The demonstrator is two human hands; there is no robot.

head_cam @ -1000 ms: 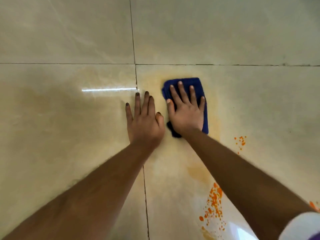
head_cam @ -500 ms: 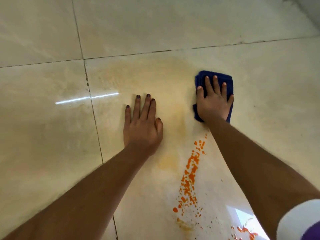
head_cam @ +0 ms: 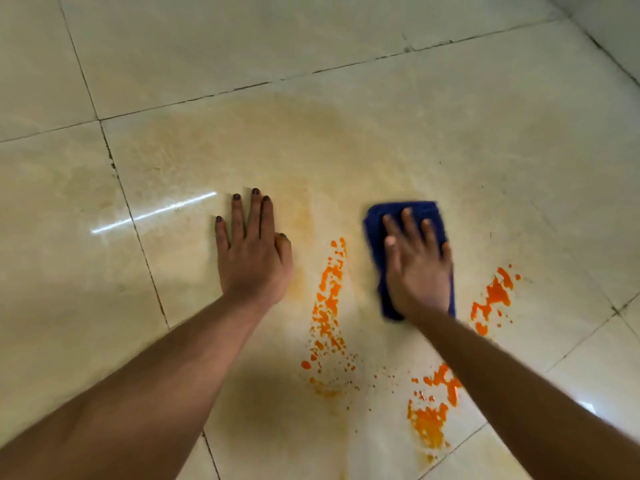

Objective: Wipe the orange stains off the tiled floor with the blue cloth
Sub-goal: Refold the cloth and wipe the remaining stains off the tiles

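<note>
My right hand (head_cam: 417, 268) presses flat on the folded blue cloth (head_cam: 405, 216), fingers straight and slightly blurred. My left hand (head_cam: 251, 251) lies flat on the cream tiled floor (head_cam: 485, 150), fingers straight, to the left of the cloth. A streak of orange stains (head_cam: 329, 299) runs between the two hands. A second orange patch (head_cam: 493, 297) lies right of the cloth, and a third (head_cam: 431, 415) lies below it beside my right forearm. A pale yellowish smear (head_cam: 294, 140) covers the tile beyond the hands.
Dark grout lines (head_cam: 135, 226) cross the floor left of my left hand and along the far side. A wall base (head_cam: 620, 39) shows at the top right corner. A bright light reflection (head_cam: 152, 213) lies on the tile at left.
The view has shifted, bringing more orange stains into sight. My right hand has slid the cloth toward me and now sits between two orange patches. My left hand stays flat on the floor.
</note>
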